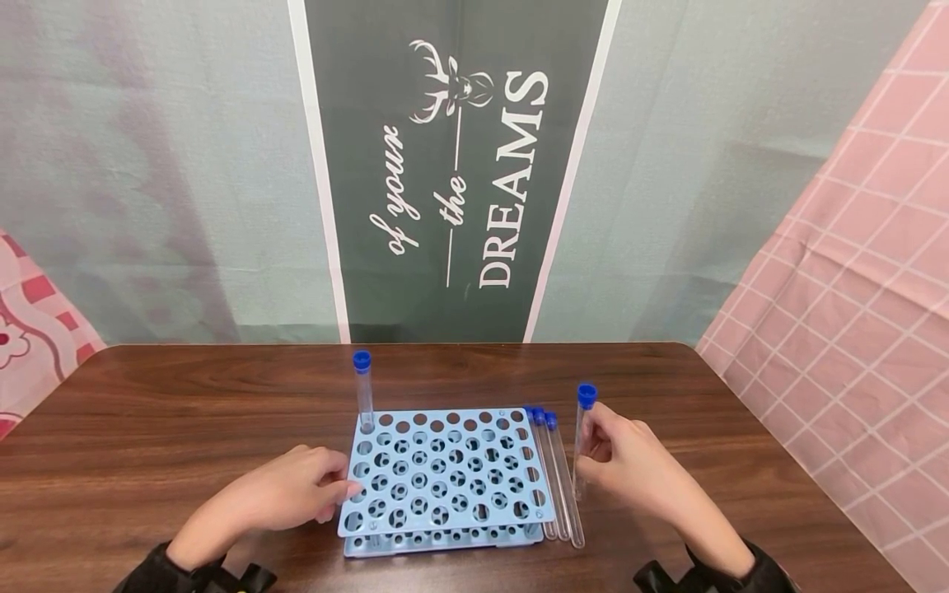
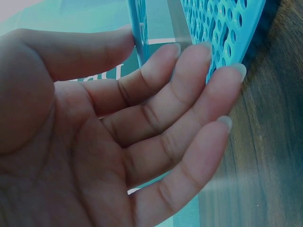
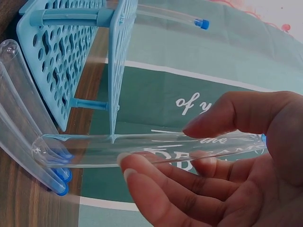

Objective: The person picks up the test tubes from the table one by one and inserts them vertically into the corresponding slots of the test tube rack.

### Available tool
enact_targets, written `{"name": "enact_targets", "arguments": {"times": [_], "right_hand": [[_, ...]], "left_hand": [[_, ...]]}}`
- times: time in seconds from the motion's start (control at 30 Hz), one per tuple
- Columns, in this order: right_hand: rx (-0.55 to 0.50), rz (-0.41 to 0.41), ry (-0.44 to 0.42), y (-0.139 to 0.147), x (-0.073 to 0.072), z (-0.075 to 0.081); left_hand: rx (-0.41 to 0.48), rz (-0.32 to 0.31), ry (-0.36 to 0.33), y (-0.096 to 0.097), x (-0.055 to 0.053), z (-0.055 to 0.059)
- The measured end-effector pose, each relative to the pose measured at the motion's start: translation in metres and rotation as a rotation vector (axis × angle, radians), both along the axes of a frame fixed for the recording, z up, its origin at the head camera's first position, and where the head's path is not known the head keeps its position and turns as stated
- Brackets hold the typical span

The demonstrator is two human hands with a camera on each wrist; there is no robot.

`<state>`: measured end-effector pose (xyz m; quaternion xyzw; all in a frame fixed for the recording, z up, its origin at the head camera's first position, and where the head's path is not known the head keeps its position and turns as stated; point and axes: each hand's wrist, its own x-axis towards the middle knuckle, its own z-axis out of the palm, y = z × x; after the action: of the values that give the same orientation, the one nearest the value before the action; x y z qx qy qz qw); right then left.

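Observation:
A light blue test tube rack (image 1: 447,515) with rows of round holes stands on the table. My left hand (image 1: 300,487) grips its left edge, the thumb on the upper plate and the curled fingers (image 2: 189,71) between the two plates. To the right of the rack, my right hand (image 1: 630,461) holds a clear test tube (image 3: 104,149) with a blue cap, upright and off the tabletop. One capped test tube (image 1: 366,399) stands in the rack's far left corner hole. Three more capped test tubes (image 1: 560,478) lie side by side along the rack's right side.
Everything rests on a dark brown wooden table (image 1: 185,395). Behind it hangs a grey-green cloth (image 1: 630,206) with white lettering and a deer's head. Pink checked cloth (image 1: 853,288) hangs at the right.

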<state>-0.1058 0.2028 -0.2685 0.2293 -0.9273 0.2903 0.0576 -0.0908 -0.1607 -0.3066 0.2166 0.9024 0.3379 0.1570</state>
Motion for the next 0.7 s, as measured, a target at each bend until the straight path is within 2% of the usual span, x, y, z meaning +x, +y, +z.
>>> {"name": "enact_targets", "arguments": {"times": [0.7], "right_hand": [[-0.008,0.028,0.021,0.0005,-0.0007,-0.0012]], "left_hand": [[0.005,-0.007,0.011,0.0005,-0.0001,0.0002]]}}
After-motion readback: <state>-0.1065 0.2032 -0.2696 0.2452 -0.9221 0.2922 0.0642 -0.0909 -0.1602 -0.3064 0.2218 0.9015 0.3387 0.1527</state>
